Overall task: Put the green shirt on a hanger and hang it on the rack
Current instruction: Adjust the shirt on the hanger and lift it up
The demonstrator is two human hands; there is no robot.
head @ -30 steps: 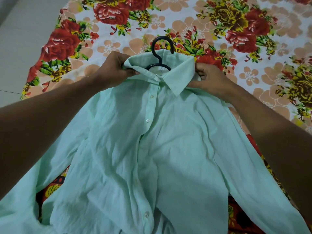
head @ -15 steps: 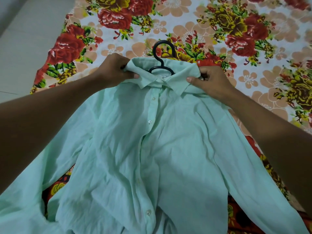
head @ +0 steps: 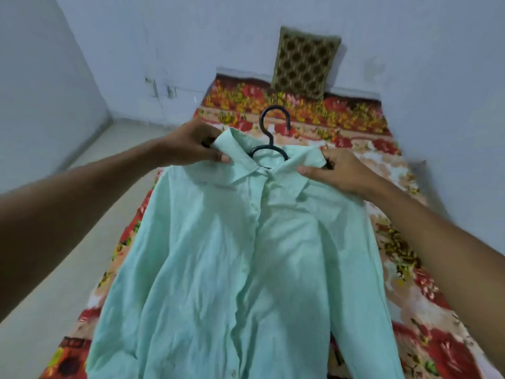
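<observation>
The left hand (head: 192, 143) pinches the green shirt (head: 246, 255) at one shoulder beside the hanger (head: 270, 140); the right hand (head: 337, 170) pinches the other. The hook rises between them, shirt hanging lengthwise above the bed (head: 396, 165). No rack visible.

A floral bedspread (head: 404, 283) carries a patterned cushion (head: 304, 62) propped against the wall.
</observation>
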